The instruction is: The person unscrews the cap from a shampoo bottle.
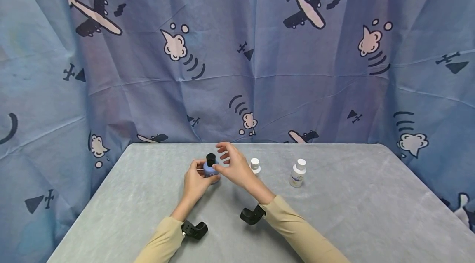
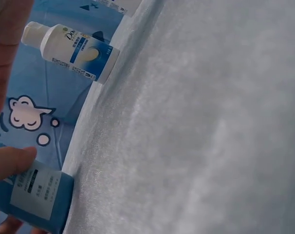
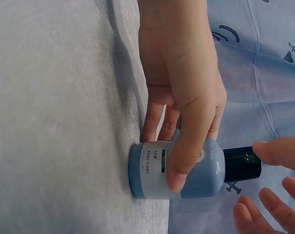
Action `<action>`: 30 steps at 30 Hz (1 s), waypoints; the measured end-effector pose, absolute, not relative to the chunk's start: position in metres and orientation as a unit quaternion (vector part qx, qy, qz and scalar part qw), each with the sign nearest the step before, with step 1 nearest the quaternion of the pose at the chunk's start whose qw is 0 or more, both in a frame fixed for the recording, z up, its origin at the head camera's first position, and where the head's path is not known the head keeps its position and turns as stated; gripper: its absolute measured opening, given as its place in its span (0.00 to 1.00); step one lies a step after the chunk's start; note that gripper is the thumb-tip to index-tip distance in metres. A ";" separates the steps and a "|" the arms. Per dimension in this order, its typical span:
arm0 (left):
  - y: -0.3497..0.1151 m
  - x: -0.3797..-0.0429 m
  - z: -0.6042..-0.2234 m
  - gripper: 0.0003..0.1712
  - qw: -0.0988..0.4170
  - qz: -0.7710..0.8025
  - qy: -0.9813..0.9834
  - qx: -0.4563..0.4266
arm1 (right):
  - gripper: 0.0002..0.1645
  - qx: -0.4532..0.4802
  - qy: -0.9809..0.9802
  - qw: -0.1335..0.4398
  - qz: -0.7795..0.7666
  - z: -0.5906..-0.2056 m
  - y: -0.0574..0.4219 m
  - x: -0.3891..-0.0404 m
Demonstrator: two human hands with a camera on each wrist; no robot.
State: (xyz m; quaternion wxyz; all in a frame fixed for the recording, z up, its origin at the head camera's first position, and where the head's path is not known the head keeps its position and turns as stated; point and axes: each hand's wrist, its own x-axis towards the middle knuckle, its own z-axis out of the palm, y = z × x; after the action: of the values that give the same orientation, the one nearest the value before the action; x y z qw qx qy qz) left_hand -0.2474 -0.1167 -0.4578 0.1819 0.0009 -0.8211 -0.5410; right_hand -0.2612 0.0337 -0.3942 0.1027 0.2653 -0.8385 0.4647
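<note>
A small blue bottle point(image 1: 209, 170) with a black cap point(image 3: 242, 164) and a white label stands upright on the table. My left hand point(image 1: 195, 181) grips its body, the thumb across the label side and the fingers around the other side. Beside the cap is my right hand point(image 1: 235, 166), its fingers spread and apart from the bottle. In the right wrist view its thumb point(image 3: 279, 152) lies at the top edge of the cap; whether it presses there I cannot tell. Part of the blue bottle's lower body shows in the left wrist view, under the left thumb point(image 2: 13, 162).
A white bottle point(image 1: 255, 165) stands just behind my right wrist, partly hidden by it. Farther right is another white bottle point(image 1: 298, 173) with a printed label. The grey cloth-covered table point(image 1: 352, 197) ends at a blue patterned curtain point(image 1: 215, 65).
</note>
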 end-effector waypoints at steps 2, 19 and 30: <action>-0.116 -0.247 -0.457 0.34 0.187 -0.533 -0.825 0.003 | 0.32 0.266 -0.839 0.096 0.465 -0.395 0.034 -0.261; -0.115 -0.245 -0.451 0.32 0.215 -0.521 -0.826 -0.018 | 0.30 0.272 -0.823 0.108 0.486 -0.395 0.030 -0.265; -0.116 -0.243 -0.450 0.32 0.224 -0.520 -0.824 -0.014 | 0.29 0.268 -0.821 0.104 0.494 -0.394 0.029 -0.265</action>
State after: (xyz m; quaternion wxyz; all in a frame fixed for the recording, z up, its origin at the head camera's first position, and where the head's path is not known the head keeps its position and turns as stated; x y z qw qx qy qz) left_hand -0.2433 -0.1165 -0.4498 0.2245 -0.0139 -0.8238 -0.5204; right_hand -0.2651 0.0290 -0.3936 0.1039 0.2681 -0.8208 0.4936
